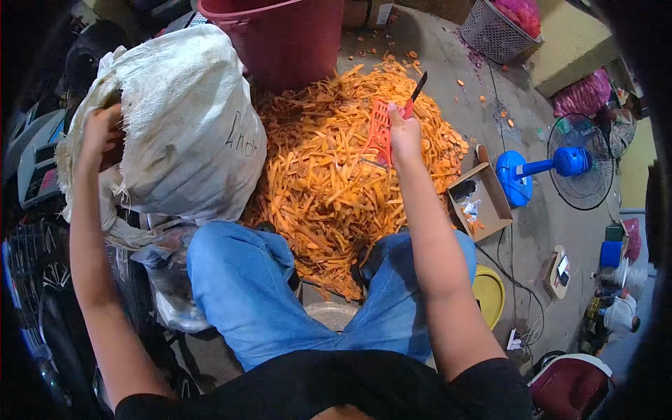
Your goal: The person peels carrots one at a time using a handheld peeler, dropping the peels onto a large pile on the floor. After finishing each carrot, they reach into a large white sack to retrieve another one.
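Note:
My left hand [103,133] reaches into the mouth of a white woven sack [185,119] with handwriting on its side. Its visible fingers look apart and slightly bent; the tips are partly lost in the sack's shadow. In my right hand [406,138] is a red slotted peeler [379,129], its metal end pointing down toward my knees. A dark-bladed knife [418,87] with a red handle sticks up from the same grip. Below that hand spreads a large heap of orange peelings [329,175], reaching between my knees.
A dark red tub [280,45] stands behind the heap. To the right are a cardboard box [490,203], a blue fan [570,161], cables, and a yellow lid-like round thing [488,297]. A grey basket [493,31] stands at the back. A person [620,313] is far right.

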